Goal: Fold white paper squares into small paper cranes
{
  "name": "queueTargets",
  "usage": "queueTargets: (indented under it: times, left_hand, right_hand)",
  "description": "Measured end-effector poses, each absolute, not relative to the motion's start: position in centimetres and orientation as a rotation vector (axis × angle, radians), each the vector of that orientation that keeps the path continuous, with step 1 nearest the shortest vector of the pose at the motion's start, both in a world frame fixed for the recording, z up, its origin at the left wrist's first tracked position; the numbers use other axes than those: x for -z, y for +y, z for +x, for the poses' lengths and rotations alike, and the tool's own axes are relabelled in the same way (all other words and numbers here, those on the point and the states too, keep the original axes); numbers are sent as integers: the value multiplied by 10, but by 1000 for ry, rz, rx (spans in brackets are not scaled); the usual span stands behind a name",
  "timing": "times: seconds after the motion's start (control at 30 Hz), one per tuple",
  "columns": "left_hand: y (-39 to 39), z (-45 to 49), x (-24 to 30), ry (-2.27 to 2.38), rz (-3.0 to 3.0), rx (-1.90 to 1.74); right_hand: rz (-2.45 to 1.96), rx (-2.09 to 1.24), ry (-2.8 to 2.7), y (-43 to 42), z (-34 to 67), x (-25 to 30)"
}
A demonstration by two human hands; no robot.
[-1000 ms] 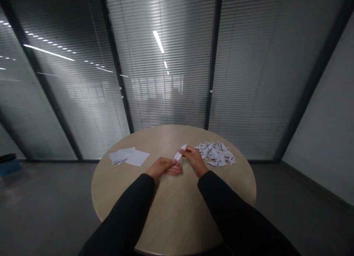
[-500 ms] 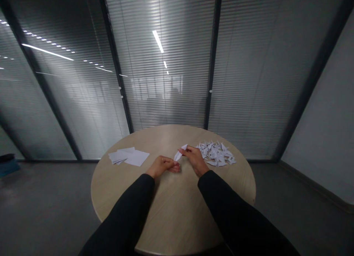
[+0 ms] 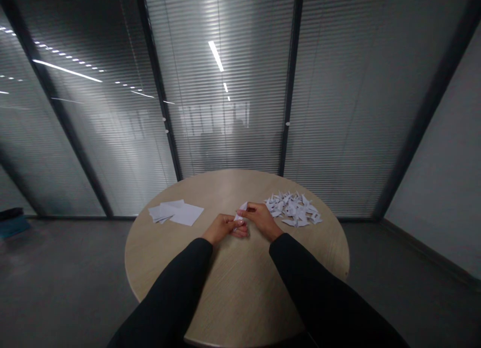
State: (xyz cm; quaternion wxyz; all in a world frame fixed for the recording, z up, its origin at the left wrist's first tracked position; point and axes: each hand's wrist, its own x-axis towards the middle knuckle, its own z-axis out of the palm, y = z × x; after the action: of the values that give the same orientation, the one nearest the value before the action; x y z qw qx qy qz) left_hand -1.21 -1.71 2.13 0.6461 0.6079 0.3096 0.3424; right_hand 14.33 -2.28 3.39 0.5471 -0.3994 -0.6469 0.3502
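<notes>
A small piece of folded white paper [image 3: 243, 206] is held between my two hands, above the middle of the round table. My left hand [image 3: 222, 228] pinches its lower end, with the other fingers curled beneath. From the right, my right hand [image 3: 260, 219] grips the upper part between thumb and fingers. Much of the paper is hidden behind the fingers, so its exact shape is unclear. Just beyond my right hand lies a heap of folded white paper pieces [image 3: 296, 210] with pointed ends. Flat white paper sheets [image 3: 187, 214] lie to the left of my left hand.
The round wooden table [image 3: 240, 293] stands before glass panels with blinds [image 3: 233, 147]. A white wall [image 3: 443, 152] rises on the right. At the far left, a blue object with a dark top [image 3: 14, 223] sits on the grey floor.
My right hand has moved slightly left and closer to my left hand, and its fingers cover more of the folded paper. The sheets and the heap lie as before.
</notes>
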Motion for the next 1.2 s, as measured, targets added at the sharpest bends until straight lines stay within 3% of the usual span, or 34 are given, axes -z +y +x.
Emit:
queueTargets:
  times: [0.77,1.2]
  left_hand:
    - [-16,-14,-25,794,1593,-945]
    - [-21,-14,-37,850,1592,-1179]
  right_hand:
    - [-889,-873,-1563,-16,150,-27]
    - [-902,-697,-1354,-19,129,-20]
